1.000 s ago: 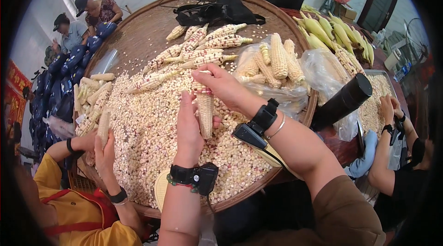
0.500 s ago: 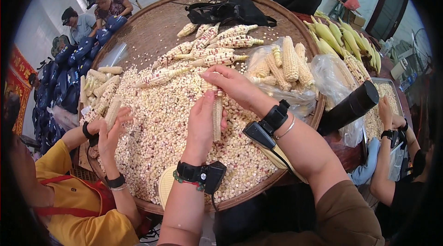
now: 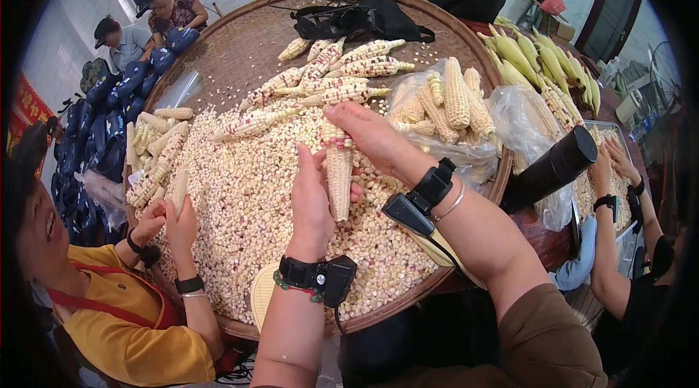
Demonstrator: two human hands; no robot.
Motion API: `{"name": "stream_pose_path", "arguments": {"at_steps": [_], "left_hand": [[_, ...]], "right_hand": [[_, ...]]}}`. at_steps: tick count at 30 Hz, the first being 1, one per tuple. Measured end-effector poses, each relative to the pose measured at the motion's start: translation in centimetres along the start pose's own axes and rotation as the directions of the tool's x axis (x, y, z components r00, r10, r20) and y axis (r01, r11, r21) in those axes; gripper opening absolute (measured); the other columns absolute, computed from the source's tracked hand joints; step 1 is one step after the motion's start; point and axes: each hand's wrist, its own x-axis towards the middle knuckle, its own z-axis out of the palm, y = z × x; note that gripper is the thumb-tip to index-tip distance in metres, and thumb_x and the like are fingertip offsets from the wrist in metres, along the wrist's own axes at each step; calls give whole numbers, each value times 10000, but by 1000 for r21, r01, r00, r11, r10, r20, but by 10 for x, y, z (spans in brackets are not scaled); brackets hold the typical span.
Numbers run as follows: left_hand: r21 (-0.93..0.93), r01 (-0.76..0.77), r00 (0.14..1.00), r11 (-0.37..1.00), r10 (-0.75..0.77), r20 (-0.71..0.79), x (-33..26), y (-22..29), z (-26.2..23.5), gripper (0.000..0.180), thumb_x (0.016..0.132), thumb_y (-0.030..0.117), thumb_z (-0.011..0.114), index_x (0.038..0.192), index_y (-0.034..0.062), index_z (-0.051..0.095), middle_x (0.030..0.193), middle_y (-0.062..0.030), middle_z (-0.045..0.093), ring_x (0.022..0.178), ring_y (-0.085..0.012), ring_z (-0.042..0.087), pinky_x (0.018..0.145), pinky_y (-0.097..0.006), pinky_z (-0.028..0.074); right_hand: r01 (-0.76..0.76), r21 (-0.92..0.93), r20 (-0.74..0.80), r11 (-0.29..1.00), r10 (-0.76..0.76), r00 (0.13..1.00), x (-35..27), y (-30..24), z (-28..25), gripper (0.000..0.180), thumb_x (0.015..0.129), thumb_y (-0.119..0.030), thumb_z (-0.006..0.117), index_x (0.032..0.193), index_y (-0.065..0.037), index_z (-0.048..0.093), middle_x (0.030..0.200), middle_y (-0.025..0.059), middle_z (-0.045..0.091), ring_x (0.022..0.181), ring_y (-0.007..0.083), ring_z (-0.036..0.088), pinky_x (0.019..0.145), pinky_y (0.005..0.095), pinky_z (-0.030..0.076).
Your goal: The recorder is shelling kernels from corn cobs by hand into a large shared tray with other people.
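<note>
A mostly stripped corn cob [image 3: 339,180] points down between my hands, with a band of white and dark red kernels left near its upper end. My right hand [image 3: 368,136] grips that upper end, thumb and fingers closed round it. Behind the bare part curl the fingers of my left hand [image 3: 313,198], their tips showing at the cob's right side; its thumb stands a little off the cob. Loose corn kernels [image 3: 247,220] lie thickly below in a big round woven tray [image 3: 240,60]. Several speckled corn ears [image 3: 328,85] rest just beyond my hands.
Bare cobs [image 3: 457,96] fill a plastic bag at right, beside a black cylindrical bottle [image 3: 553,169]. Husked green corn [image 3: 517,56] lies farther right. A black bag [image 3: 364,20] sits at the tray's far side. A co-worker in yellow [image 3: 138,322] handles a cob at left.
My left thumb has come off the cob, and more of its bare lower part shows. The co-worker at left has brought both hands together on a cob.
</note>
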Motion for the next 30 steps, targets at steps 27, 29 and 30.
{"name": "stream_pose_path", "arguments": {"at_steps": [27,29,30], "left_hand": [[263,-86,995,961,69,74,3,-2,-7,395,1003,410,462,963,31,564,708,-57,597,494,-117,548,431,-238,441],[278,-79,995,957,59,79,2,-2,-4,382,1013,381,449,968,21,569,694,-40,589,514,-100,543,447,-227,429],[297,-75,996,952,55,76,0,0,-3,370,1022,351,437,973,11,574,681,-22,582,534,-83,537,463,-216,417]], "right_hand": [[32,19,-5,999,-32,999,8,7,-2,323,982,-325,543,1100,-28,594,1021,2,571,961,91,478,888,261,382],[32,21,-31,999,-31,999,7,7,-5,324,984,-324,539,1098,-26,592,1018,8,570,957,94,480,884,264,386],[33,29,-48,999,-31,998,7,7,-4,324,985,-323,534,1096,-23,590,1015,14,570,952,96,481,881,268,389]]}}
